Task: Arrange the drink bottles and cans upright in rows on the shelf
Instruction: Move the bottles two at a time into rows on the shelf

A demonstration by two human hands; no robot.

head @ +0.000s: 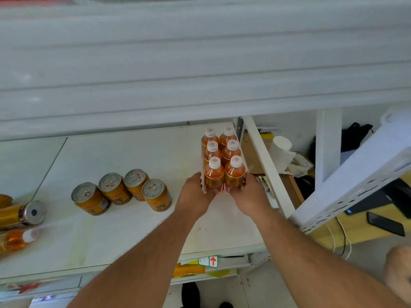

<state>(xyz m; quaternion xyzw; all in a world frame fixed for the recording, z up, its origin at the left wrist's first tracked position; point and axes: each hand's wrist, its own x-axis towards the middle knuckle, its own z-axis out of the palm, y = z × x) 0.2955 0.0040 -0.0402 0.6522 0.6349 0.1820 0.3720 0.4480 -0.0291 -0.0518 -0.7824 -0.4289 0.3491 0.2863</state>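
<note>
Several orange drink bottles with white caps stand upright in two rows at the right end of the white shelf. My left hand presses against the front left bottle from the left. My right hand cups the front right bottle from the right. Several gold cans stand upright in a loose row at the middle of the shelf. At the far left edge a gold can and an orange bottle lie on their sides.
The upper shelf board overhangs the back of the shelf. A white upright post borders the bottles on the right. Beyond it stand a paper roll, cartons, cables and a phone on a yellow desk.
</note>
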